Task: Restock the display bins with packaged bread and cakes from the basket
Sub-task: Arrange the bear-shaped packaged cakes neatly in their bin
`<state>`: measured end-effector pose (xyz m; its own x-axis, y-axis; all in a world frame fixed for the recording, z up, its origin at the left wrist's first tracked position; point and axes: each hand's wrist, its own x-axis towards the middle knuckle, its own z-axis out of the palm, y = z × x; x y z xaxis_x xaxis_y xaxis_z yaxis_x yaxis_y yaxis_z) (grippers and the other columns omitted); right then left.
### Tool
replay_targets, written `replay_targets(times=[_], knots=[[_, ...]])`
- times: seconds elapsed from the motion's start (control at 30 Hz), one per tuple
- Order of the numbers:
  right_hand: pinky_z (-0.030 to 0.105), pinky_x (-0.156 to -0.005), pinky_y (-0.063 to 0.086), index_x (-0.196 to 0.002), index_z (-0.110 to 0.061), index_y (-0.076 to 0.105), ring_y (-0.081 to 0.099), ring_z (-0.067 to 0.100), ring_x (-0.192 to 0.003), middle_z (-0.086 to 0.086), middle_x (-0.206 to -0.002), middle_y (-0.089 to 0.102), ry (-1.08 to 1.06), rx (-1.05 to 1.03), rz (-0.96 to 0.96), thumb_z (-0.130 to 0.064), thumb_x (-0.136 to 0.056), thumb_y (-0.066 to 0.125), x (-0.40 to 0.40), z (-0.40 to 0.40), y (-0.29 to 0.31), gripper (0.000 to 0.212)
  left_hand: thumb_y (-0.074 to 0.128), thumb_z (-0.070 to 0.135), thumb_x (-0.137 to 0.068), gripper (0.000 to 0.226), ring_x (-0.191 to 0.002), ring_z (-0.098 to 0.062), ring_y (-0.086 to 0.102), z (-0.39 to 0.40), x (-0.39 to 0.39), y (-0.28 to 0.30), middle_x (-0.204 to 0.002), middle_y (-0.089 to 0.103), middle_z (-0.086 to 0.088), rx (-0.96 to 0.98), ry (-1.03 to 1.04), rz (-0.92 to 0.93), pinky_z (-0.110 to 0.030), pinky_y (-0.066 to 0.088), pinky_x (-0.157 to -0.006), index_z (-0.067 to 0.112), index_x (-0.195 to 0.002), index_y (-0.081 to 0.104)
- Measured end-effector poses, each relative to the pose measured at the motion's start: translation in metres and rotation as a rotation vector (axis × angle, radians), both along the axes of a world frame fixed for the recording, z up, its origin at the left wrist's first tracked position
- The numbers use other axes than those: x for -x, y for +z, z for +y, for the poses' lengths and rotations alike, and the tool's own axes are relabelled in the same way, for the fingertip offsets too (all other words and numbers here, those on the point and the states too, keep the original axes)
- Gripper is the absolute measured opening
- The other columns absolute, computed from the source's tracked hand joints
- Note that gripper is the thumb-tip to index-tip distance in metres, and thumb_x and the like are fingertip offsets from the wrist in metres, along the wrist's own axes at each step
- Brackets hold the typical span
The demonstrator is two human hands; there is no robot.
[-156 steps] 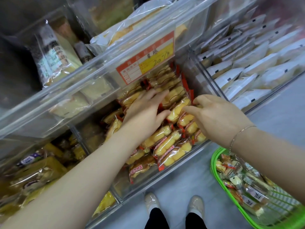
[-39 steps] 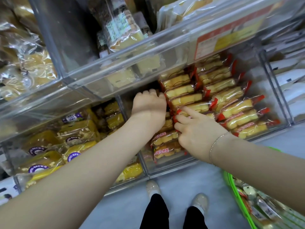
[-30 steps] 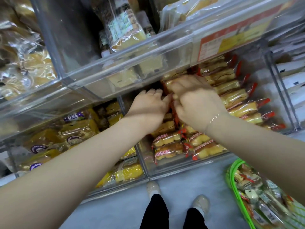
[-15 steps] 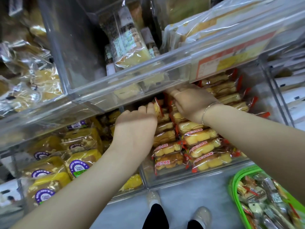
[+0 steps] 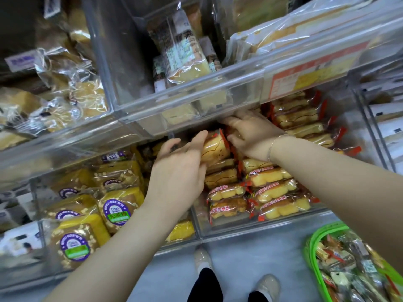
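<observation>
The cake pack stood on end at the bin's back; left hand cupped it, fingers straight, right hand curled beside it, grip unclear. Light, squashy, slick film: best held by its flat sides. The basket waited nearby.

An orange and yellow price label hangs on the front of an upper clear shelf, its writing too blurred to read. Below lies a grey floor. On it stand two light shoes with dark trouser legs above them. A thin bracelet circles the wrist on the right.
</observation>
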<state>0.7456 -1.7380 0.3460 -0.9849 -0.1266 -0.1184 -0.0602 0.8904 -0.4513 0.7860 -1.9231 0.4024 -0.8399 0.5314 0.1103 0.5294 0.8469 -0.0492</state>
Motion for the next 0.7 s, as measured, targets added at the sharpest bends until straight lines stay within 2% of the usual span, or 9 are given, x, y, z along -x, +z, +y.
replay_targets(times=[0.1, 0.17, 0.27, 0.33, 0.43, 0.5, 0.6, 0.67, 0.7], knots=[[0.028, -0.106, 0.036, -0.128, -0.023, 0.055, 0.046, 0.025, -0.122, 0.006, -0.128, 0.054, -0.143, 0.270, 0.148, -0.015, -0.084, 0.052, -0.025, -0.005, 0.019, 0.045, 0.073, 0.025, -0.079, 0.053, -0.102, -0.025, 0.063, -0.004, -0.005, 0.005, -0.106, 0.070, 0.001, -0.148, 0.032, -0.167, -0.033, 0.051, -0.083, 0.024, -0.129, 0.055], [0.015, -0.086, 0.047, -0.116, -0.027, 0.063, 0.060, 0.013, -0.101, -0.003, -0.110, 0.064, -0.207, 0.516, 0.084, -0.015, -0.078, 0.056, -0.053, -0.013, 0.029, 0.040, 0.073, 0.025, -0.080, 0.050, -0.105, -0.016, 0.062, -0.007, -0.007, 0.008, -0.115, 0.067, 0.009, -0.293, 0.064, -0.258, -0.029, 0.050, -0.088, 0.030, -0.127, 0.057], [0.025, -0.078, 0.055, -0.122, -0.024, 0.058, 0.065, 0.013, -0.084, -0.008, -0.095, 0.066, -0.264, 0.796, -0.110, -0.024, -0.068, 0.068, -0.079, -0.022, 0.034, 0.055, 0.078, 0.023, -0.077, 0.050, -0.101, 0.009, 0.057, -0.011, -0.006, 0.017, -0.110, 0.063, 0.023, -0.493, 0.135, -0.450, -0.003, 0.041, -0.085, 0.036, -0.122, 0.062], [0.027, -0.078, 0.055, -0.119, -0.021, 0.059, 0.063, 0.014, -0.081, -0.006, -0.090, 0.065, -0.305, 0.906, -0.111, -0.013, -0.068, 0.078, -0.083, -0.020, 0.034, 0.055, 0.080, 0.023, -0.074, 0.049, -0.096, 0.019, 0.056, -0.013, -0.005, 0.024, -0.103, 0.064, 0.029, -0.550, 0.170, -0.616, 0.004, 0.037, -0.077, 0.037, -0.118, 0.064], [0.022, -0.075, 0.054, -0.104, -0.020, 0.065, 0.061, 0.011, -0.076, -0.002, -0.084, 0.071, -0.368, 1.121, -0.074, -0.005, -0.062, 0.082, -0.084, -0.012, 0.039, 0.048, 0.078, 0.036, -0.070, 0.049, -0.094, 0.009, 0.063, -0.015, -0.004, 0.034, -0.098, 0.070, 0.020, -0.654, 0.175, -0.867, -0.008, 0.047, -0.083, 0.031, -0.116, 0.064], [0.021, -0.073, 0.054, -0.098, -0.022, 0.067, 0.064, 0.007, -0.075, -0.004, -0.083, 0.073, -0.318, 1.171, -0.074, -0.004, -0.060, 0.083, -0.086, -0.014, 0.045, 0.045, 0.075, 0.040, -0.069, 0.054, -0.091, 0.002, 0.066, -0.015, -0.005, 0.037, -0.096, 0.071, 0.018, -0.689, 0.182, -0.953, -0.014, 0.051, -0.085, 0.030, -0.120, 0.058], [0.021, -0.071, 0.054, -0.102, -0.019, 0.066, 0.069, 0.014, -0.088, 0.002, -0.092, 0.074, -0.303, 1.450, -0.100, -0.007, -0.062, 0.082, -0.084, -0.021, 0.050, 0.044, 0.075, 0.018, -0.078, 0.045, -0.085, -0.006, 0.069, -0.011, -0.004, 0.038, -0.092, 0.072, 0.013, -0.765, 0.169, -0.945, -0.021, 0.054, -0.082, 0.032, -0.117, 0.058], [0.018, -0.067, 0.051, -0.103, -0.018, 0.065, 0.069, 0.013, -0.091, 0.001, -0.094, 0.073, -0.429, 1.636, -0.147, -0.010, -0.061, 0.075, -0.081, -0.021, 0.049, 0.044, 0.073, 0.005, -0.078, 0.036, -0.090, -0.019, 0.071, -0.006, -0.004, 0.034, -0.099, 0.073, -0.004, -0.968, 0.260, -0.973, -0.028, 0.057, -0.082, 0.022, -0.108, 0.062], [0.019, -0.066, 0.050, -0.102, -0.019, 0.065, 0.068, 0.012, -0.090, 0.000, -0.093, 0.072, -0.471, 1.627, -0.186, -0.011, -0.060, 0.072, -0.080, -0.021, 0.048, 0.043, 0.072, 0.002, -0.077, 0.035, -0.091, -0.024, 0.071, -0.004, -0.005, 0.031, -0.100, 0.072, -0.011, -1.089, 0.325, -0.997, -0.031, 0.058, -0.082, 0.017, -0.107, 0.060]])
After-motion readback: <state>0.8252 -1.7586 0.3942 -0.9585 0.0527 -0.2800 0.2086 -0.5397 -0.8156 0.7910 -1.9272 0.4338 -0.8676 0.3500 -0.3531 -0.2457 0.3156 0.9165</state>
